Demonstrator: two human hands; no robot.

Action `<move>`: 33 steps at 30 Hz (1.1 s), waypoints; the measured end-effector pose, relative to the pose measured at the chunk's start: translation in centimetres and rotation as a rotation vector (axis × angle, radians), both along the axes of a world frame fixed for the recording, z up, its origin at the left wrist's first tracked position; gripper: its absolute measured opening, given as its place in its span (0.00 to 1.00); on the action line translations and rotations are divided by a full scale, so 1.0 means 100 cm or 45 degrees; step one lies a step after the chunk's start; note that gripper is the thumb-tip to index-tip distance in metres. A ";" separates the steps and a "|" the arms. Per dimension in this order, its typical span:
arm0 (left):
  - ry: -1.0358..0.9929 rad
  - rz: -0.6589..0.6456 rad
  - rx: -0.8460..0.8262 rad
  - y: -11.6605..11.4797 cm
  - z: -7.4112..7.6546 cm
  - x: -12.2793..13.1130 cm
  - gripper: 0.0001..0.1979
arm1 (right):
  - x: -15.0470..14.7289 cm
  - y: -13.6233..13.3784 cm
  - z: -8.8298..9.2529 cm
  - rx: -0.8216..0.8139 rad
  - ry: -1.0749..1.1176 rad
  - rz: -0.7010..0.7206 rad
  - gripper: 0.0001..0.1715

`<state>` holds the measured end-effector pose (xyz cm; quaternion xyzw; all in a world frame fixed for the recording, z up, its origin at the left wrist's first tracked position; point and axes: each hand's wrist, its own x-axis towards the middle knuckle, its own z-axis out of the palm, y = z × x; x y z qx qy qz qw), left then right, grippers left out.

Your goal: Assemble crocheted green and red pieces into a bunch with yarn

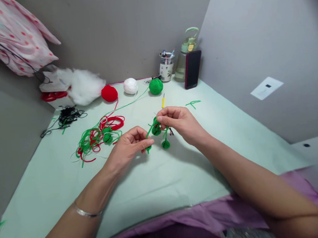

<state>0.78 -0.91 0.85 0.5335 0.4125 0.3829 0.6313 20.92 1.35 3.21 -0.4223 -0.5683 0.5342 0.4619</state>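
Observation:
Between my hands, above the table, hangs a small green yarn piece (156,129) with round bell-like balls on cords. My left hand (135,143) pinches one of its green cords, whose end dangles below the fingers. My right hand (177,121) is closed on the piece's upper part, fingertips pressed together. Below the right hand a green ball (165,144) hangs from a short cord. Just beyond the right hand lies a crochet hook with a yellow handle (163,101). What exactly sits between the right fingertips is partly hidden.
Left of my hands lies a tangle of red, green and white yarn (96,138). Black yarn (69,115) and white stuffing (85,86) are farther left. Red (109,93), white (130,86) and green (155,86) yarn balls line the back, near a pen cup (167,70), bottle (180,64) and phone (193,69).

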 end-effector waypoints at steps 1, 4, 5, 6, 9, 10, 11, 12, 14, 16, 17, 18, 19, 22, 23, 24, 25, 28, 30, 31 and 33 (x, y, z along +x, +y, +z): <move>-0.008 0.005 0.003 0.000 0.000 0.000 0.13 | 0.000 0.000 0.000 0.012 0.002 -0.011 0.12; 0.000 0.002 -0.022 0.001 0.001 0.000 0.16 | 0.000 0.000 -0.001 0.066 0.012 -0.066 0.12; 0.011 0.003 -0.036 0.001 0.002 0.000 0.16 | 0.000 0.000 -0.001 0.090 0.012 -0.092 0.11; 0.019 0.012 -0.048 0.001 0.002 0.000 0.15 | 0.000 0.000 -0.001 0.116 0.004 -0.119 0.11; -0.003 0.074 -0.057 0.001 0.005 0.000 0.13 | -0.001 -0.001 -0.002 0.231 -0.066 -0.218 0.10; -0.013 0.092 -0.055 0.001 0.006 0.000 0.13 | -0.001 -0.002 -0.002 0.282 -0.107 -0.255 0.10; -0.018 0.106 -0.047 0.001 0.007 0.000 0.13 | -0.001 -0.002 -0.002 0.334 -0.153 -0.287 0.10; -0.018 0.113 -0.036 0.000 0.008 0.000 0.13 | -0.001 -0.003 -0.003 0.381 -0.196 -0.312 0.10; -0.011 0.111 -0.015 0.000 0.009 0.000 0.14 | -0.001 -0.003 -0.003 0.438 -0.258 -0.338 0.10; -0.012 0.091 -0.004 -0.001 0.009 0.000 0.15 | -0.001 -0.004 -0.004 0.446 -0.273 -0.335 0.10; -0.018 0.079 -0.005 -0.001 0.010 0.000 0.15 | -0.002 -0.004 -0.004 0.442 -0.266 -0.331 0.10; -0.025 0.067 -0.010 -0.001 0.010 0.000 0.16 | -0.002 -0.004 -0.004 0.436 -0.256 -0.325 0.10; -0.037 0.061 -0.017 -0.001 0.010 0.000 0.16 | -0.002 -0.004 -0.004 0.424 -0.246 -0.318 0.10; -0.090 0.065 -0.038 -0.002 0.010 0.001 0.14 | -0.002 -0.002 -0.004 0.359 -0.205 -0.298 0.11; -0.102 0.063 -0.043 -0.002 0.010 0.001 0.13 | -0.002 -0.002 -0.004 0.330 -0.191 -0.292 0.11; -0.104 0.055 -0.044 -0.002 0.009 0.001 0.13 | -0.002 -0.001 -0.004 0.298 -0.176 -0.283 0.11; -0.097 0.038 -0.039 -0.002 0.009 0.001 0.13 | -0.001 0.000 -0.004 0.265 -0.161 -0.271 0.11; -0.027 -0.032 0.004 -0.003 0.007 -0.001 0.12 | 0.000 0.002 -0.004 0.150 -0.156 -0.183 0.11; 0.018 -0.054 0.041 -0.003 0.006 -0.002 0.12 | 0.001 0.003 -0.005 0.070 -0.204 -0.072 0.11; 0.032 -0.054 0.057 -0.003 0.005 -0.002 0.12 | 0.001 0.003 -0.006 0.035 -0.237 -0.012 0.11; 0.044 -0.042 0.088 -0.003 0.005 -0.001 0.11 | 0.001 0.004 -0.009 -0.019 -0.287 0.094 0.12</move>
